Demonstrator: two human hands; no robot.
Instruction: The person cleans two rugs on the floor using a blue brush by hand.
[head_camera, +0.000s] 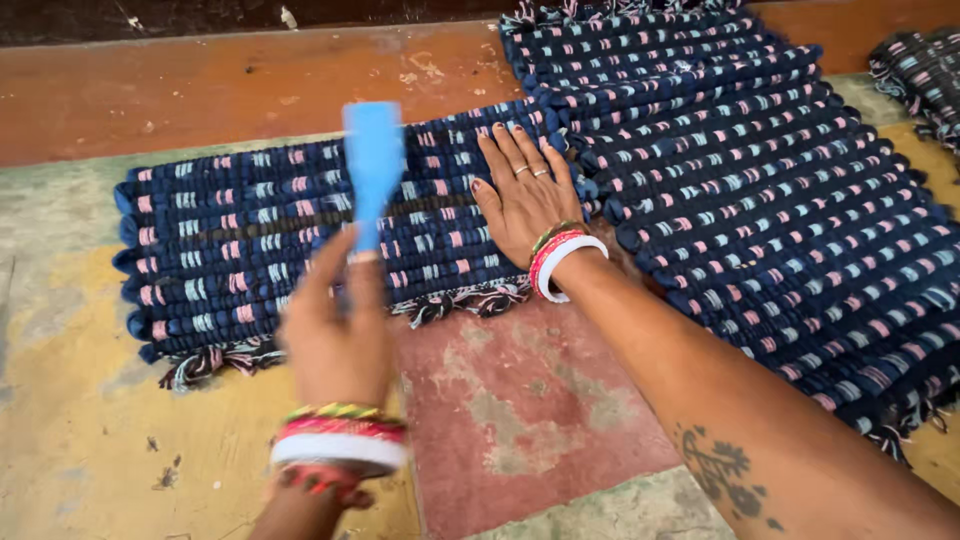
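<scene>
My left hand (338, 330) is raised over the floor and grips a light blue tool (373, 165), blurred by motion, above a folded dark blue woven mat (225, 235) with pink and pale blue flecks. My right hand (520, 195) lies flat, fingers spread, on the right end of that folded mat, where it meets a larger spread-out mat (760, 190) of the same weave. Both wrists carry red, white and green bangles. Rings show on the right hand's fingers.
The mats lie on a worn painted floor (520, 410) with red and yellow patches. Fringe (465, 300) hangs off the folded mat's near edge. Another rolled mat (920, 70) sits at the far right. A dark wall base runs along the top.
</scene>
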